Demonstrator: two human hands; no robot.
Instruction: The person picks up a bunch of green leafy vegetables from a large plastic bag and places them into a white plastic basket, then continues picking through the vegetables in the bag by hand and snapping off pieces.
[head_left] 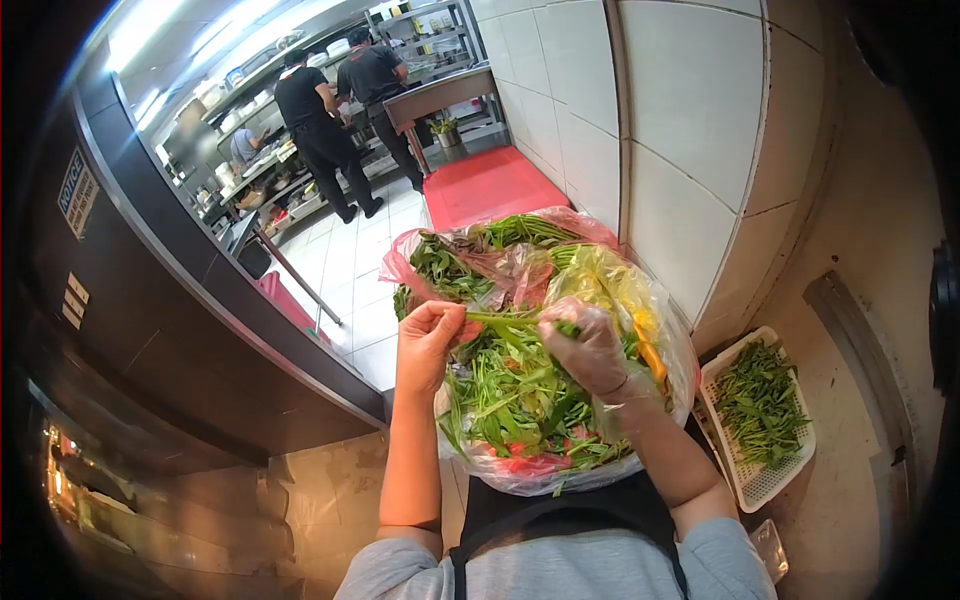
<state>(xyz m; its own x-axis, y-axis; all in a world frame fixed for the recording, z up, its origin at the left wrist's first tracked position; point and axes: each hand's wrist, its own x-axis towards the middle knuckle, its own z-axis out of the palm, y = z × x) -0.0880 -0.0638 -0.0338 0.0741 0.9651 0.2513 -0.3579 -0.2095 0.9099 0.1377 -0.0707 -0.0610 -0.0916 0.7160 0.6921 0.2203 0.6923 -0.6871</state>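
Observation:
My left hand (432, 338), bare, pinches one end of a green stem (500, 320) above the pile. My right hand (585, 350), in a clear plastic glove, is closed around the stem's other, leafy part. Beneath both hands lies a heap of leafy greens (520, 395) in a large clear plastic bag (683, 345). Behind the hands, more greens (445, 268) rest in pinkish plastic, beside a yellowish bag (610, 285) at the right.
A white basket (757, 497) of green leaves stands at the lower right. Beyond the bag is a red surface (490, 187), with a metal pot (447, 136) behind it. A tiled wall (690, 90) rises at the right. Two people (318, 120) in dark clothes stand further back.

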